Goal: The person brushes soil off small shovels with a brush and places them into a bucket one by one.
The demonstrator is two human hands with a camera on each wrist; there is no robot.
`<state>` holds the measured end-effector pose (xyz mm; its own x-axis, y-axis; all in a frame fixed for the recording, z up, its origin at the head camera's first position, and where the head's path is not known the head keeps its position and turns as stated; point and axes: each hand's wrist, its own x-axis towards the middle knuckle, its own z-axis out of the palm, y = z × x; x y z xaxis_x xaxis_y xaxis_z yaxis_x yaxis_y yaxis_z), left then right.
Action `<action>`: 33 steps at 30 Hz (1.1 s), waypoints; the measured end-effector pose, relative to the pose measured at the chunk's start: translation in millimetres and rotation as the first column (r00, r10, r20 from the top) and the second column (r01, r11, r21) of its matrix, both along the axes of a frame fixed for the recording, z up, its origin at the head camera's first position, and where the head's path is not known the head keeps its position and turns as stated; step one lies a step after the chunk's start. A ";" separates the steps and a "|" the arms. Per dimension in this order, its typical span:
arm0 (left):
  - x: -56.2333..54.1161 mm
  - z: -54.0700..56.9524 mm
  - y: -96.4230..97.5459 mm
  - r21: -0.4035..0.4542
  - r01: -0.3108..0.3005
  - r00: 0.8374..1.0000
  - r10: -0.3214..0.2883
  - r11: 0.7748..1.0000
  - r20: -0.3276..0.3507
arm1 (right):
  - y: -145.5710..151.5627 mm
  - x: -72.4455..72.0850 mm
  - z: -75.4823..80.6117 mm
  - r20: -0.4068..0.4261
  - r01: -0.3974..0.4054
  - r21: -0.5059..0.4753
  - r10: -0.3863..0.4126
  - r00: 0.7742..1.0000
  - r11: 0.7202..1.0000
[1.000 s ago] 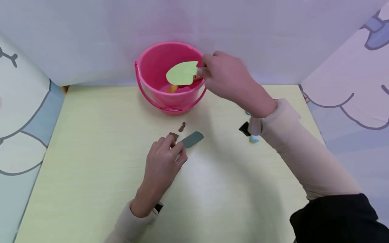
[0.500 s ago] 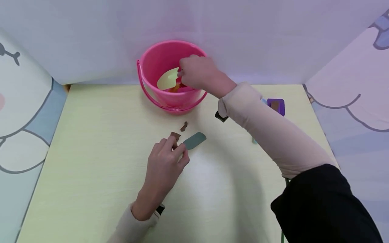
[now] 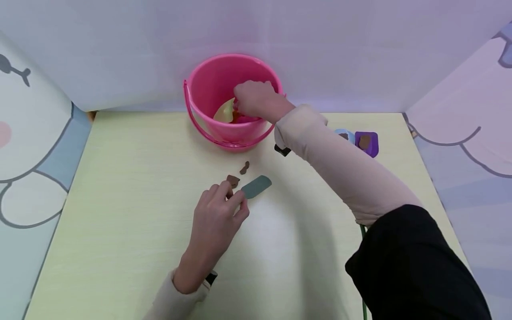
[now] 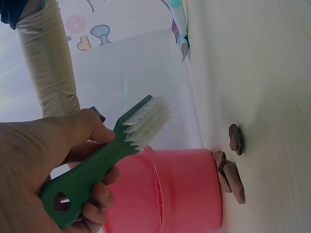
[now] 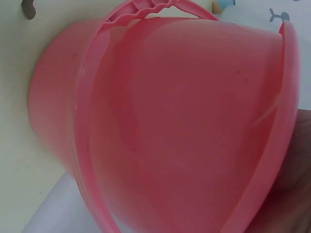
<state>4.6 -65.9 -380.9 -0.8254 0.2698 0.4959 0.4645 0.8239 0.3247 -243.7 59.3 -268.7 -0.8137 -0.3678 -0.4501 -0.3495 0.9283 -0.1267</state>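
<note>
My left hand (image 3: 216, 215) grips the green handle of a scrub brush (image 4: 92, 174), just over the table; its white bristles show in the left wrist view. Small brown lumps (image 3: 233, 180) lie by my fingers. At the back stands a pink bucket (image 3: 236, 134), and my right hand (image 3: 256, 100) reaches down inside it. The pale yellow-green blade of a toy shovel (image 3: 225, 111) lies in the bucket, right beside that hand. The bucket hides my right fingertips, so I cannot tell whether they still hold the shovel. In the right wrist view the bucket wall covers most of the hand.
Back right on the table, a purple dish (image 3: 372, 144) and a light blue one (image 3: 346, 134) each bear a brown lump, partly behind my right sleeve (image 3: 340, 164). Yellow-orange and pink things sit in the bucket. Fabric walls (image 3: 140, 53) close off the table behind.
My right hand has carried the shovel from over the bucket's rim down into it, moving left. The purple and light blue dishes have come into view. My left hand stays put with the brush.
</note>
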 end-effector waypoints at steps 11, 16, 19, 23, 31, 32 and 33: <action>2.0 0.1 -1.8 -0.004 -0.013 1.000 0.013 1.000 0.013 | -10.2 -3.1 -3.0 0.021 -0.031 0.040 0.031 0.999 0.999; 2.9 -0.9 -2.0 -0.001 -0.011 1.000 0.011 1.000 0.016 | -10.4 -2.5 -5.1 0.021 -0.031 0.057 0.029 0.999 0.998; 3.0 -1.0 -1.9 -0.005 -0.007 1.000 0.007 1.000 0.021 | -9.8 -0.4 -5.3 0.016 -0.019 0.045 0.018 1.000 0.999; 2.9 -0.4 -1.4 -0.007 -0.005 0.999 0.005 1.000 0.033 | -9.7 0.9 -7.3 0.001 -0.013 0.042 0.013 1.000 0.999; 2.2 -1.0 -1.7 -0.004 -0.003 0.999 0.003 1.000 0.041 | -7.1 0.7 -8.9 -0.003 -0.010 0.049 0.010 1.000 0.999; 2.0 -1.2 -1.9 -0.004 -0.003 0.999 0.003 1.000 0.044 | -6.1 0.4 -8.7 -0.004 -0.011 0.049 0.011 1.000 0.999; 1.8 -1.5 -2.2 -0.002 -0.002 0.999 0.002 1.000 0.048 | -5.1 0.3 -8.4 -0.007 -0.011 0.048 0.011 1.000 0.999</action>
